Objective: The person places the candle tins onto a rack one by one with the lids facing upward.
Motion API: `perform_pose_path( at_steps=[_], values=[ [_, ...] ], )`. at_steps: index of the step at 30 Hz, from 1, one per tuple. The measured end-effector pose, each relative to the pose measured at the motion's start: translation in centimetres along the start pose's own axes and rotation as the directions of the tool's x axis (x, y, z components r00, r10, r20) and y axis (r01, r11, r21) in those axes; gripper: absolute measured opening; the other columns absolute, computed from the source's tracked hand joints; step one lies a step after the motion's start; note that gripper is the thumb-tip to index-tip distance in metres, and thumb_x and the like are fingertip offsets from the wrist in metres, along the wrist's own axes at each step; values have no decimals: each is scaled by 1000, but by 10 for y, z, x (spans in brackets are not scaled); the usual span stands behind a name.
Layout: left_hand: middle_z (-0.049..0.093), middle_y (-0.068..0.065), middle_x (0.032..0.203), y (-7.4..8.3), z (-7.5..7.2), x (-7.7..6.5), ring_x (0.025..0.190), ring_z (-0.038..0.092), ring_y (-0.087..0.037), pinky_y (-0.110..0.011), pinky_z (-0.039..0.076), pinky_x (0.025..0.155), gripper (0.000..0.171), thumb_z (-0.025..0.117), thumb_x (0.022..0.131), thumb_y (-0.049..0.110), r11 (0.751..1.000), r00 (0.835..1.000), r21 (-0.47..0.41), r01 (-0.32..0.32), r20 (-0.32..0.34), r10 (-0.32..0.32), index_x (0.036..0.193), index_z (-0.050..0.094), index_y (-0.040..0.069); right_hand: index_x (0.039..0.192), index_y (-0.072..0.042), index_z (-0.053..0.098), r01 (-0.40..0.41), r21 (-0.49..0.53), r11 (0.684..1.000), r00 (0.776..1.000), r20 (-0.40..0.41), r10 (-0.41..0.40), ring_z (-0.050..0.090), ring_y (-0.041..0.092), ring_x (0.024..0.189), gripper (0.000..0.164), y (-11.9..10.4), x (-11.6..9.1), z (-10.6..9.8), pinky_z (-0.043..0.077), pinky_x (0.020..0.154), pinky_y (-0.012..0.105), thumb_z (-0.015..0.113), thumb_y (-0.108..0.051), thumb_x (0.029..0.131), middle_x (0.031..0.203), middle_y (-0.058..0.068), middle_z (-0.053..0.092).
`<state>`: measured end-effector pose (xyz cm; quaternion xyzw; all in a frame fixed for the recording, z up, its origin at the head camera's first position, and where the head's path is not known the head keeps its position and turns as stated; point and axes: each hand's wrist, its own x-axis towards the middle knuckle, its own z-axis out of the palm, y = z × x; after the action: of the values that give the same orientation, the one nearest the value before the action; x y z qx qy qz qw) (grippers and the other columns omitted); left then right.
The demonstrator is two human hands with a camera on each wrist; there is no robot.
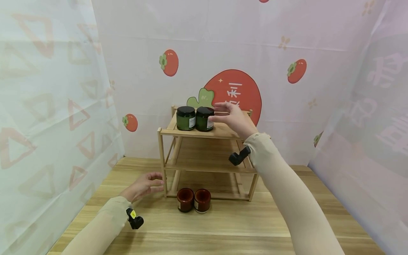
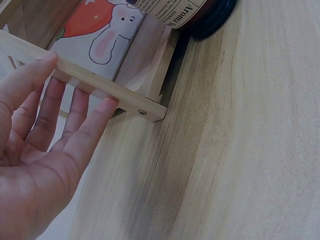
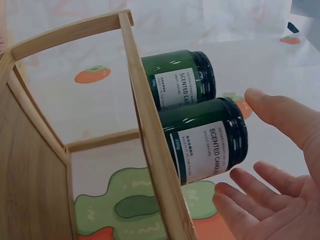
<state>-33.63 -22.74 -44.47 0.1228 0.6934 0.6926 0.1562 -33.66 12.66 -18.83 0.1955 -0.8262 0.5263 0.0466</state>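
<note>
Atop the wooden rack (image 1: 207,169) stand two glossy green jars (image 1: 186,122), black-lidded and white-labelled; two red-brown jars (image 1: 185,203) sit on the surface (image 1: 236,223). The right hand (image 1: 234,118) spreads its fingers beside one green jar; the left hand (image 1: 143,186), fingers parted, touches the rack.

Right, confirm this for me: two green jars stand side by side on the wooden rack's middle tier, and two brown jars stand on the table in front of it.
Not the middle tier: the head view shows the two green jars side by side on the top tier of the wooden rack. The two brown jars do stand on the table in front of it.
</note>
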Motion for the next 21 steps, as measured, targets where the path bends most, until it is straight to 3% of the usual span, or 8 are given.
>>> perform_pose_path(
  at_steps=[5, 10, 21],
  values=[
    [47, -4, 111, -1, -1, 0, 99, 54, -14, -42, 53, 99, 34, 62, 93, 7, 1000, 1000, -1, -4, 8, 4, 121, 45, 0, 139, -21, 48, 24, 45, 999, 999, -29, -23, 52, 17, 127, 64, -1, -11, -6, 41, 111, 42, 78, -29, 83, 137, 1, 55],
    [48, -4, 112, 0, 0, -1, 99, 55, -13, -44, 52, 100, 36, 63, 92, 7, 1000, 1000, 2, -5, 3, 5, 122, 44, -2, 139, -19, 48, 99, 88, 991, 993, -70, -93, 51, 20, 129, 60, -2, -27, -8, 45, 109, 42, 75, -23, 85, 138, 6, 54],
    [47, -7, 115, 0, 1, 0, 101, 55, -15, -42, 53, 99, 43, 62, 93, 7, 1000, 1000, -2, -1, -6, 1, 127, 40, -6, 139, -14, 48, 235, 184, 955, 969, -127, -214, 52, 21, 128, 58, 12, -64, -15, 52, 100, 27, 73, -19, 87, 137, 5, 55]
  ],
)
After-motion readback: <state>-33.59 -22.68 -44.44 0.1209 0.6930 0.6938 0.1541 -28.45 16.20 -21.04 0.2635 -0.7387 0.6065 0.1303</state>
